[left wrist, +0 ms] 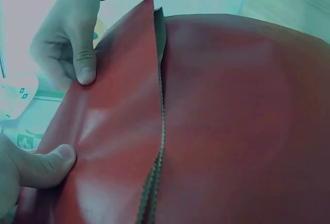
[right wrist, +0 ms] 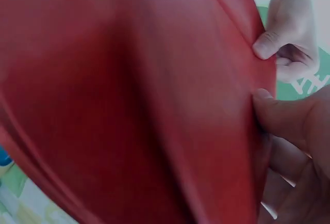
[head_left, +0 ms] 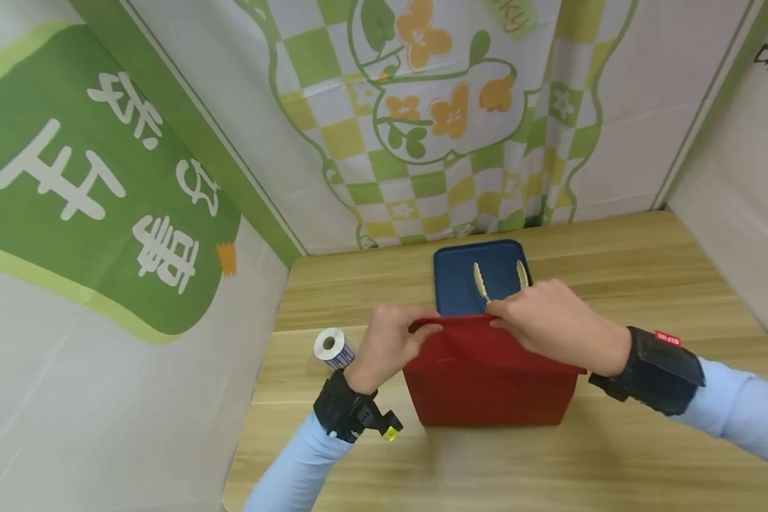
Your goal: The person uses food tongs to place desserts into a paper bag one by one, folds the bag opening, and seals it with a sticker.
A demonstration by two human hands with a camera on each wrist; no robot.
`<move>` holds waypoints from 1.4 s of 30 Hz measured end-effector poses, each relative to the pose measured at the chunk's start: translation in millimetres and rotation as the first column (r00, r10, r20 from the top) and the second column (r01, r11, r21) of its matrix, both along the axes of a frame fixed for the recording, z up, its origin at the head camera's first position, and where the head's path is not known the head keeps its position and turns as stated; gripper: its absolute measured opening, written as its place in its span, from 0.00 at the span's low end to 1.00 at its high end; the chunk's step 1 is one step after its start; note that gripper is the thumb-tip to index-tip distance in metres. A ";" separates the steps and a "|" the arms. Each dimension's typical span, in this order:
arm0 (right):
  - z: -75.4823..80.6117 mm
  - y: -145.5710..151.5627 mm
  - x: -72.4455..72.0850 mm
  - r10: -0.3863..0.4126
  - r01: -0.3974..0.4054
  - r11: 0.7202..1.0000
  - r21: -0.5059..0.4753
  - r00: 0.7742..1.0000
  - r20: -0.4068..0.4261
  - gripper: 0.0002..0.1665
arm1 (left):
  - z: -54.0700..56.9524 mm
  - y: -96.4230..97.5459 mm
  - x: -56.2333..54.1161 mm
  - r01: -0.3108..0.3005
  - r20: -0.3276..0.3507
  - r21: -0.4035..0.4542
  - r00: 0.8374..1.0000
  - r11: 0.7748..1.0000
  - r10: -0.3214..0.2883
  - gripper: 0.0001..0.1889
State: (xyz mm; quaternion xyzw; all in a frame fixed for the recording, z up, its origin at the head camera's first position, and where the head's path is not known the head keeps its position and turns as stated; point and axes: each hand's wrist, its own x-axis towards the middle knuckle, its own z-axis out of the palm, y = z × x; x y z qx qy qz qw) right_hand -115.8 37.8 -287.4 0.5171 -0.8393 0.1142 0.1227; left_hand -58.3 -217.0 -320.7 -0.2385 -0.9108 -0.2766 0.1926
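Observation:
A red paper bag [head_left: 493,384] stands on the table, its top folded over in a flap with a zigzag edge, seen in the left wrist view. My left hand [head_left: 390,341] pinches the fold at its left end, thumb [left wrist: 54,164] on the near side. Further right along the same fold, my right hand [head_left: 553,320] pinches it too, thumb [right wrist: 273,110] lying against the red paper. Both hands' other fingers are mostly hidden behind the fold. The tongs [head_left: 481,281], with pale scalloped tips, lie just beyond the right hand, their handles hidden.
Behind the bag is a dark blue tray [head_left: 451,281], with the tongs over it. A roll of labels [head_left: 331,345] stands left of the left hand. A checkered curtain [head_left: 422,178] hangs at the table's back edge, with pale walls on both sides.

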 end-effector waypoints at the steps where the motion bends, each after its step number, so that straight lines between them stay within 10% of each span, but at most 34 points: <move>1: -1.6 -0.2 -0.6 -0.018 0.018 1.000 -0.003 1.000 -0.016 0.05 | -0.7 0.8 -1.1 0.001 -0.008 0.009 1.000 1.000 -0.001 0.07; 11: -6.2 27.1 -10.3 -0.111 0.108 0.992 -0.062 0.993 -0.051 0.07 | -4.8 2.2 -9.9 0.041 -0.058 -0.020 0.997 0.999 -0.042 0.06; 22: -25.1 44.6 -29.6 -0.080 0.005 0.970 -0.244 0.951 -0.298 0.34 | -6.3 8.2 -23.7 0.020 -0.098 -0.019 0.995 1.000 -0.022 0.06; 32: -18.6 51.6 -27.1 -0.092 0.058 0.976 -0.209 0.983 -0.157 0.09 | -1.7 -4.3 -22.4 0.027 0.062 -0.023 0.998 0.999 -0.026 0.08; 42: -23.6 77.2 -18.3 -0.137 0.118 0.954 -0.276 0.990 -0.047 0.14 | -2.3 -29.6 -0.9 -0.035 0.114 0.101 0.993 0.994 0.024 0.10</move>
